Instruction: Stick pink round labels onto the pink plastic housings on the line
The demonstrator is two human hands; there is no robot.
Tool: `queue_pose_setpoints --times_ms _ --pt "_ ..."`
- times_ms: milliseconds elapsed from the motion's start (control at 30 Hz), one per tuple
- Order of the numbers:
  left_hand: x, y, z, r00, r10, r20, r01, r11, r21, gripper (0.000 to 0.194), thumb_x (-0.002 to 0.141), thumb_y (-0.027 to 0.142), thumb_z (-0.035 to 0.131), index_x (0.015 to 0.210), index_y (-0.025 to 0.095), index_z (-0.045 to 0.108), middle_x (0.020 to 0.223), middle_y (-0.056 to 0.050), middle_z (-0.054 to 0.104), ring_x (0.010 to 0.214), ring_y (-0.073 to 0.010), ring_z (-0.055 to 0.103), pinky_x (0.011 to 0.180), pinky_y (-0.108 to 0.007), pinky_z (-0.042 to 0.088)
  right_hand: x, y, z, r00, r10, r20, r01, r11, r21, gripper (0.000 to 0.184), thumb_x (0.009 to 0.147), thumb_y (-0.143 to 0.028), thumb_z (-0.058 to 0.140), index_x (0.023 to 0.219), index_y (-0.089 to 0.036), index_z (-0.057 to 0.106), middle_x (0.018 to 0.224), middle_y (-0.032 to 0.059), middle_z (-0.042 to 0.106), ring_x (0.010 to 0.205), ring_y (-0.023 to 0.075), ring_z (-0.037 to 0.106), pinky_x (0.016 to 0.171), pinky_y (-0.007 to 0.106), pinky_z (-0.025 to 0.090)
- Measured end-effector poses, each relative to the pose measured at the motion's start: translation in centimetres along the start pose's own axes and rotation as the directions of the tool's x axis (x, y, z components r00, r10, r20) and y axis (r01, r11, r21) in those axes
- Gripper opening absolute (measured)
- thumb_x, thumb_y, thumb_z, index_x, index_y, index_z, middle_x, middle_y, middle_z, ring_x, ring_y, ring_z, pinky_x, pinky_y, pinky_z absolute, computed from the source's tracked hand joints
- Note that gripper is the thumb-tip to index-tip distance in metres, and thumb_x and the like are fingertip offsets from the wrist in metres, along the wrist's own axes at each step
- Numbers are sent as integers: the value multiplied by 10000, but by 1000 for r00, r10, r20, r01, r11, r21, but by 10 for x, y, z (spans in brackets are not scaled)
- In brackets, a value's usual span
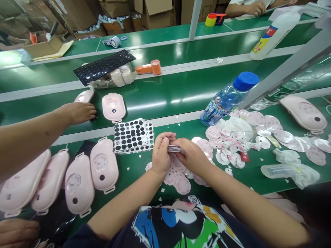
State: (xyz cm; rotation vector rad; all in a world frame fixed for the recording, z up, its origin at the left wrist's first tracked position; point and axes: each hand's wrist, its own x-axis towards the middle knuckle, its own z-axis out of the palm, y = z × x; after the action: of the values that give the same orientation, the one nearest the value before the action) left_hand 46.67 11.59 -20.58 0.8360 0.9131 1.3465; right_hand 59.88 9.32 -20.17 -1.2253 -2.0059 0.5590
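My left hand (160, 154) and my right hand (192, 155) meet above the green conveyor bench (165, 129). Between their fingertips they pinch a small silvery film strip (175, 148). Under and beside my hands lie round pink-printed stickers (182, 182), with more in a loose pile (227, 148) to the right. A sheet of black round pads (133, 136) sits just left of my left hand. Pink plastic oval shells (103, 163) lie in a row further left.
A co-worker's arm (74, 114) reaches in from the left, and another person's hand (15, 232) shows at lower left. A blue-capped water bottle (229, 100), orange tape dispenser (148, 68) and white bottle (275, 34) stand on the bench.
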Motion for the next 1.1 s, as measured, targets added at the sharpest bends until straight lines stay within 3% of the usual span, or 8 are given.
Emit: queue_pose_setpoints --times_ms 133,300,533,700,800,933,1033,1100 --pt "3 4 -3 988 139 74 -141 989 32 346 906 464 441 1016 203 641 1062 -80 655 1069 -220 584 1017 -411 397 5 6 -8 1000 -25 -7 25 999 -32 309 833 -134 517 1132 -214 521 1132 86 620 1082 219 558 935 411 468" --pt "5 -6 -3 995 -79 59 63 971 232 280 893 398 505 1090 225 605 1218 -74 589 1166 -230 533 1050 -427 374 3 12 2 997 57 47 -52 994 -97 575 740 -193 635 1280 -158 443 1273 156 539 1190 290 487 992 487 423" --pt "6 -2 3 985 -153 82 143 982 125 313 836 213 512 1141 250 570 1315 -54 532 1270 -235 460 1072 -431 363 4 9 -1 988 133 78 -122 983 -135 432 754 -87 578 1176 -172 533 1129 110 625 1029 268 575 865 432 486" --pt "7 8 0 992 -65 108 49 989 139 298 887 310 481 1165 245 569 1356 -68 509 1294 -248 440 1100 -448 327 15 7 -11 991 131 16 -128 984 -120 233 856 -113 503 1053 -212 577 988 56 659 902 221 604 794 385 495" --pt "8 5 -1 994 -21 111 -1 982 190 308 909 348 455 1165 234 584 1327 -75 536 1277 -242 456 1115 -444 306 18 7 -6 996 88 3 -87 991 -99 308 826 -122 545 1124 -202 539 1114 81 631 1044 229 572 910 403 468" --pt "15 0 -3 996 -78 53 65 974 215 383 792 141 499 1156 228 585 1337 -63 527 1269 -224 465 1120 -428 307 14 13 8 994 107 -23 -109 989 -100 547 765 -161 621 1276 -184 428 1271 135 544 1201 274 489 989 472 432" --pt "21 2 -3 998 -23 66 11 986 168 464 690 68 489 1112 219 609 1318 -56 552 1280 -219 459 1134 -409 289 10 15 11 991 130 -25 -132 984 -118 545 774 -203 627 1280 -185 423 1248 136 564 1148 289 529 942 489 461" --pt "23 2 -1 995 -26 93 12 989 146 355 751 126 483 1063 201 635 1241 -71 605 1249 -228 493 1118 -424 307 9 12 8 990 142 -18 -143 981 -133 460 763 -196 623 1201 -191 486 1159 118 611 1063 293 570 897 489 479"
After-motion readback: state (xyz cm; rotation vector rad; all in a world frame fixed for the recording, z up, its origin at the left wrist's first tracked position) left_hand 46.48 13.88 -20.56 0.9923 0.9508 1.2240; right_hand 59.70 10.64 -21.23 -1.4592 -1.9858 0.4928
